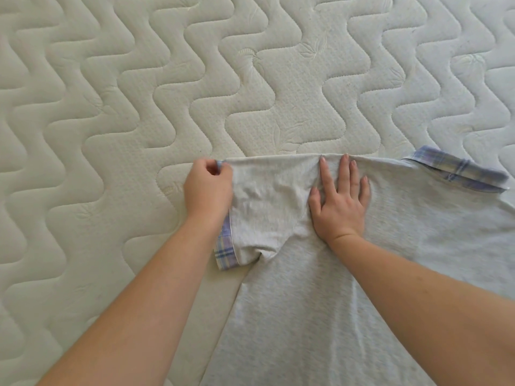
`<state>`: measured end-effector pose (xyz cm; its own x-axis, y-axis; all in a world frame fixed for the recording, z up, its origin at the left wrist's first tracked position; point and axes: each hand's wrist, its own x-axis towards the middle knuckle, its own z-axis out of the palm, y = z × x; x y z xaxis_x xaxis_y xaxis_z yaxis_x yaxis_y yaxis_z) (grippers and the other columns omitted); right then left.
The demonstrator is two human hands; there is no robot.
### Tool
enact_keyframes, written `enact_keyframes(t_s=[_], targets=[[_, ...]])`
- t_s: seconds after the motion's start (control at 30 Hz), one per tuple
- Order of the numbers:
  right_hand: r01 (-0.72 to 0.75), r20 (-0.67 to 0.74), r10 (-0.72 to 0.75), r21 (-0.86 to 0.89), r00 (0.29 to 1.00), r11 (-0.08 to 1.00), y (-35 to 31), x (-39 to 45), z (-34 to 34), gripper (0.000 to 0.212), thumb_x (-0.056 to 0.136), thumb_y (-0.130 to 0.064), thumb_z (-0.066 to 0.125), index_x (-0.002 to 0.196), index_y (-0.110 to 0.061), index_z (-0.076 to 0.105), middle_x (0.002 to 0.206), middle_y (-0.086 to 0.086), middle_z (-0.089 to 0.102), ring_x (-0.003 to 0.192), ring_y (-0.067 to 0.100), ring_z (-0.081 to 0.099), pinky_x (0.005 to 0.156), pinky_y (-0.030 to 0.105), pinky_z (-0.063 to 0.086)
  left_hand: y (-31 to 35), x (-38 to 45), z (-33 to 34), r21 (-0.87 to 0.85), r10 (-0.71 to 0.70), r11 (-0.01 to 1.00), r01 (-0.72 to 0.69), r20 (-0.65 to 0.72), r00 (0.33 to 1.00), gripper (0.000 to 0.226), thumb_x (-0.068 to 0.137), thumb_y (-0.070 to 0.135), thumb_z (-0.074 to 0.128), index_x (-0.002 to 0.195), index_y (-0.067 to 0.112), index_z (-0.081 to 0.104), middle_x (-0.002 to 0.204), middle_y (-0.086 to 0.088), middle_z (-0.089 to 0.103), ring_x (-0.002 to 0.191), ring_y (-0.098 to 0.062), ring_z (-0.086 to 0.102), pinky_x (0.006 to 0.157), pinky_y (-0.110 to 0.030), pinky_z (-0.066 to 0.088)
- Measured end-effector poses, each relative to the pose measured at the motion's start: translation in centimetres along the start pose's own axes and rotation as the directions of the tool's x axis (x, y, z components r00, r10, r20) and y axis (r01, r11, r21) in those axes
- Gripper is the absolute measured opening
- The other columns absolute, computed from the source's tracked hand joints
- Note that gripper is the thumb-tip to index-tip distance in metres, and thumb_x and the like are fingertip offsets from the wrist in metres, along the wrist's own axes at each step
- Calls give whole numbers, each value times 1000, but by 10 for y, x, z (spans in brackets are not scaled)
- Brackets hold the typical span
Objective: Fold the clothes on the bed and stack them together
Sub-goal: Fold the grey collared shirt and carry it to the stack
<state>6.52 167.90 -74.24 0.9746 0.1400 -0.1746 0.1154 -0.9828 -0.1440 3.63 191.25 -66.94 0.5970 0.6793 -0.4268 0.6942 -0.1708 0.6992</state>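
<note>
Both bare arms reach forward, hands low.
The left hand [207, 185] is curled, thumb and fingers [223, 169] pinched together; the right hand [341, 201] lies flat, palm down, its digits spread and pointing away.

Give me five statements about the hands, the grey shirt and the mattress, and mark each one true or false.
1. The left hand pinches the far corner of the sleeve. True.
2. The right hand is lifted clear of the grey shirt. False: it lies flat on the shirt, fingers spread, near the shoulder.
3. The sleeve's cuff is plaid. True.
4. The shirt is already folded into a small square. False: it lies spread out, sleeve extended to the left.
5. The plaid collar lies left of both hands. False: it is at the right, beyond the right hand.
All of this rests on the quilted mattress.
</note>
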Motion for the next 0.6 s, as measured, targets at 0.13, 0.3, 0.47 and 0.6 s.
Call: enact_keyframes(t_s=[0.13,0.3,0.47,0.6], targets=[[8,-8,-8,-1,1000,1000,0,0,2,62,97,-52,21,153,-45,-6,165,1,-5,151,17,-9,120,42,-9,-9,10,-13,205,226,956,-212,-52,973,21,96,31,60,97,18,44,72,13,51,64,0,49,53,-21,31],[4,11,-4,-7,1000,1000,0,0,2,66,97,-54,20,154,-37,-7,165,1,-8,151,17,-12,121,44,-7,-16,4,-15,139,250,960,-241,-49,967,35,96,34,59,123,15,47,91,9,58,84,-15,60,75,-31,48],[1,16,-1,-1,1000,1000,0,-2,0,67,97,-54,17,155,-31,-7,165,1,-8,151,16,-11,121,44,-7,-41,-19,-22,277,-31,960,26,17,999,49,90,50,62,118,11,52,102,2,57,90,-20,55,75,-30,38],[6,20,-6,-4,1000,1000,-1,0,-3,67,96,-56,16,155,-32,-6,165,0,-8,150,15,-12,120,43,-10,-58,-37,-27,440,-83,897,-44,264,961,44,87,51,66,96,8,64,97,-8,65,88,-28,64,78,-39,53]])
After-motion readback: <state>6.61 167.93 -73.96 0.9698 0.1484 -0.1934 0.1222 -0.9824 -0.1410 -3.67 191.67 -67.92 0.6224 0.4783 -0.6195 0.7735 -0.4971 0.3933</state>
